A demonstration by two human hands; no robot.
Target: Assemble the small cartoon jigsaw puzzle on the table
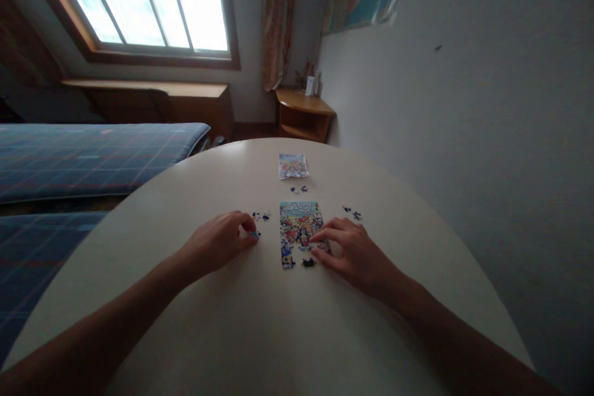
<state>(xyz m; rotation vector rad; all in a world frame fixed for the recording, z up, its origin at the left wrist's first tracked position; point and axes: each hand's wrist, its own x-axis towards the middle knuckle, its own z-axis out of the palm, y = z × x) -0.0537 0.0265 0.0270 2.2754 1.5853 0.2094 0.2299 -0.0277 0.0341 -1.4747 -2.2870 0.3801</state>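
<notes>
A partly assembled jigsaw puzzle (297, 223) with a colourful, crowded picture lies flat on the white table, with gaps in its lower part. To its left, my left hand (225, 236) pinches a small puzzle piece (255, 234) between thumb and fingertips, just above or on the table. My right hand (349, 252) reaches over the puzzle's lower right side, thumb and index finger apart with their tips at the gap. It covers part of that edge, and no held piece shows there. A dark loose piece (308, 263) sits at the puzzle's bottom.
Loose pieces (266, 216) lie left of the puzzle, others (356, 215) to its right, and a few (304, 189) beyond it. A small printed picture sheet (293, 166) is farther back. A plaid mattress (93, 158) stands left of the round table (394, 334); a wall (487, 105) rises right.
</notes>
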